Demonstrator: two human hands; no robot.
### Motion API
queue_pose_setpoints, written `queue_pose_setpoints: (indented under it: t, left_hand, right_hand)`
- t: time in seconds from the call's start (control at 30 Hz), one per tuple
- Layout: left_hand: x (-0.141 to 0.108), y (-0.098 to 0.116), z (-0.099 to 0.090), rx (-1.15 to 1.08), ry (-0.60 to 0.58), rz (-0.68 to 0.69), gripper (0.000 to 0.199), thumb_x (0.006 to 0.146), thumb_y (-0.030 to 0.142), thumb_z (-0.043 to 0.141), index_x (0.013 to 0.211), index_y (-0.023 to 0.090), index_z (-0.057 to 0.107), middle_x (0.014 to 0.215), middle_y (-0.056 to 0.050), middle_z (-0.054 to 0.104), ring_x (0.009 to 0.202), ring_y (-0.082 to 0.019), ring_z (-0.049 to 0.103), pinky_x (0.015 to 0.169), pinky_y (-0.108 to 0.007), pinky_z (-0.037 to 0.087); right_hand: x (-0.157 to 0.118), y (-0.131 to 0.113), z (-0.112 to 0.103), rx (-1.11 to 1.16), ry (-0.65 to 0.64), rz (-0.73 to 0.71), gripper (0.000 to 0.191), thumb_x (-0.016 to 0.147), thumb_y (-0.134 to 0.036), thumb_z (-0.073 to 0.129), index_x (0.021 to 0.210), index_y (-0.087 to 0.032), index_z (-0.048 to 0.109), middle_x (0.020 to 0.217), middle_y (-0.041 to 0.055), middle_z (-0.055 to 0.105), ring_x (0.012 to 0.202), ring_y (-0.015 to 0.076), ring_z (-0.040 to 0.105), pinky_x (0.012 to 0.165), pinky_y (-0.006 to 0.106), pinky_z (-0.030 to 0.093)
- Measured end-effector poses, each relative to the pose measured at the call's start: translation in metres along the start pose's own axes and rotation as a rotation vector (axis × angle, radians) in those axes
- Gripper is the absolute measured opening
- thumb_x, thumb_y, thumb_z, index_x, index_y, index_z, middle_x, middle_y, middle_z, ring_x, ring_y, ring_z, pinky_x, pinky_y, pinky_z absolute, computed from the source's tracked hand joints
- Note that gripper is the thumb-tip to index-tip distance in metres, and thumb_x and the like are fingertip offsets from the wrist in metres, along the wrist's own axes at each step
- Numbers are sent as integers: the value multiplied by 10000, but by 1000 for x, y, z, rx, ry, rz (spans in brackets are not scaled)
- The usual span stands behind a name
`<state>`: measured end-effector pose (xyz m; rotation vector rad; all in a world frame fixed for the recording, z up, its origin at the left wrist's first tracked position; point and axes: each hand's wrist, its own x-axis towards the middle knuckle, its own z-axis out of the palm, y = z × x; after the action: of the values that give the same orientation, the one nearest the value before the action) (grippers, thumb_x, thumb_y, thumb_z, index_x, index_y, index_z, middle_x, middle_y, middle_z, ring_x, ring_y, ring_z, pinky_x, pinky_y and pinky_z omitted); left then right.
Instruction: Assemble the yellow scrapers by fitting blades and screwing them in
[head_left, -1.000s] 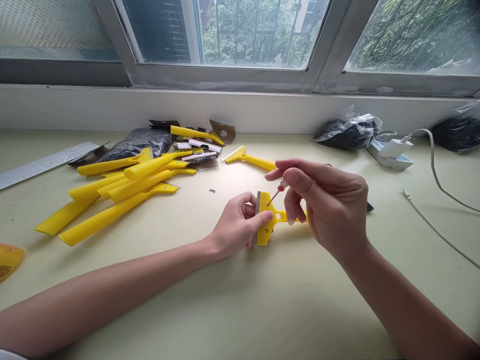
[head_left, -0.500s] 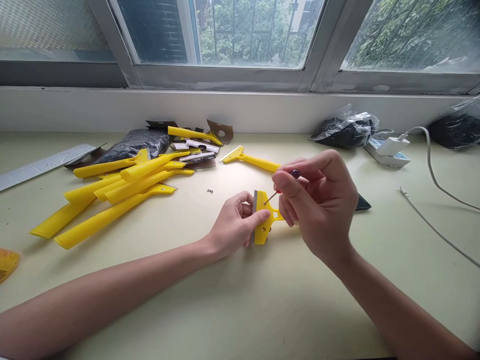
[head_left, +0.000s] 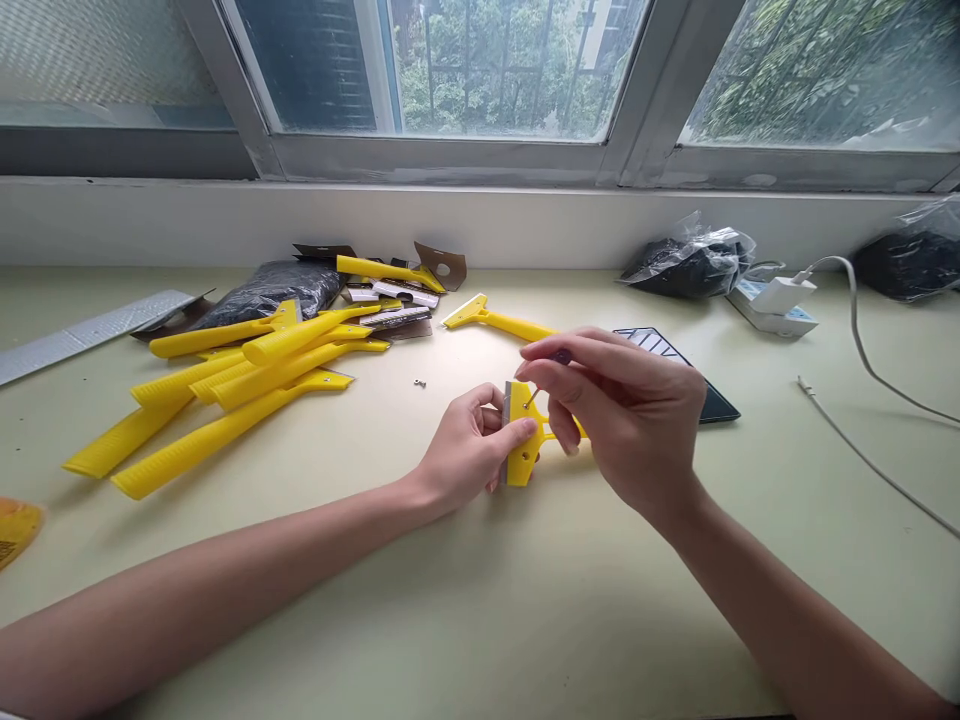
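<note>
My left hand [head_left: 474, 438] grips the head of a yellow scraper [head_left: 521, 468], its thumb on the face and the metal blade edge toward the left. A screwdriver [head_left: 561, 356] is pinched in my right hand [head_left: 626, 410], its thin shaft slanting down to a screw in the upper hole of the scraper head. The fingers of my right hand cover most of the screwdriver's handle and part of the scraper's handle. Small screws [head_left: 420, 383] lie on the table to the left. Another yellow scraper [head_left: 510, 324] rests just behind my hands.
Several yellow scrapers [head_left: 247, 375] are piled at the left, by a black plastic bag [head_left: 274, 290] and packaging. A dark flat object [head_left: 718, 402] lies behind my right hand. Farther right are a bagged black bundle [head_left: 690, 262], a power strip [head_left: 772, 310] and a white cable [head_left: 862, 450].
My right hand has lowered and tilted, its fingers now stretched more to the left over the screwdriver. More of the dark flat object shows behind it. My left hand keeps its hold.
</note>
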<state>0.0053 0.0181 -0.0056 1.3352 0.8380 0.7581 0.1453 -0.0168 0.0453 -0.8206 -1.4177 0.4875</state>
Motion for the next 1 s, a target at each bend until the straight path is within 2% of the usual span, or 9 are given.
queue_pose_setpoints:
  t: [0.07, 0.17, 0.3, 0.4, 0.57, 0.73, 0.83, 0.9, 1.0]
  left_hand:
    - [0, 0, 0, 8, 6, 5, 286, 857, 351, 731, 872, 183, 500, 674, -3, 693, 337, -56, 467, 340, -186, 358]
    - [0, 1, 0, 0, 5, 4, 305, 851, 367, 742, 864, 186, 497, 639, 20, 669, 320, -47, 438, 335, -186, 356]
    - [-1, 2, 0, -28, -8, 2, 347, 847, 406, 751, 860, 195, 475, 677, -7, 692, 417, -111, 589, 337, -184, 361]
    - [-2, 2, 0, -28, -26, 5, 347, 861, 409, 736, 862, 202, 458, 728, -38, 723, 519, -162, 677, 345, -180, 368]
    - [-2, -1, -1, -9, -37, 25, 327, 882, 398, 713, 846, 203, 454, 667, 4, 685, 414, -92, 559, 355, -177, 358]
    - [-1, -1, -1, 12, -36, 24, 306, 886, 377, 704, 843, 200, 459, 641, 17, 666, 361, -60, 473, 351, -181, 356]
    - [-1, 0, -1, 15, -36, 36, 302, 890, 378, 698, 850, 199, 459, 641, 14, 670, 367, -62, 475, 355, -182, 365]
    - [-1, 0, 0, 7, -43, 49, 291, 896, 378, 687, 857, 197, 462, 665, -1, 692, 385, -61, 481, 367, -180, 374]
    - [-1, -2, -1, -15, -59, 47, 262, 885, 333, 687, 861, 196, 465, 663, -9, 697, 413, -66, 491, 383, -176, 373]
  right_hand:
    - [-1, 1, 4, 50, 21, 29, 70, 860, -187, 779, 825, -207, 722, 745, -26, 708, 357, 45, 502, 298, 209, 391]
    - [-3, 5, 5, 133, 53, 46, 217, 871, -266, 783, 800, -212, 585, 728, -56, 667, 307, 21, 447, 243, 174, 291]
    - [-3, 11, -1, 134, 24, 3, 174, 997, -405, 611, 1000, -233, 629, 778, -39, 622, 359, 25, 474, 292, 178, 325]
    - [-2, 12, -6, 127, -17, -39, 208, 1038, -369, 540, 1143, -240, 665, 846, -20, 612, 398, 28, 506, 327, 196, 379]
    - [0, 6, -2, 141, -53, -7, 74, 1001, -295, 614, 1005, -221, 614, 871, -24, 678, 394, 50, 589, 322, 197, 444]
    - [-1, 5, 2, 164, 14, 23, 258, 931, -294, 717, 900, -261, 463, 786, -80, 664, 328, 46, 546, 254, 170, 333]
    - [-5, 11, 2, 190, -33, 39, 147, 981, -355, 644, 1014, -268, 530, 748, -79, 589, 335, 45, 535, 279, 187, 336]
    - [-9, 15, 2, 231, -102, 82, 152, 1035, -377, 540, 1119, -260, 587, 738, -61, 555, 366, 59, 556, 311, 208, 373]
    - [-12, 17, 3, 268, -151, 119, 175, 1041, -325, 529, 1088, -221, 662, 773, -30, 597, 391, 74, 591, 324, 228, 412]
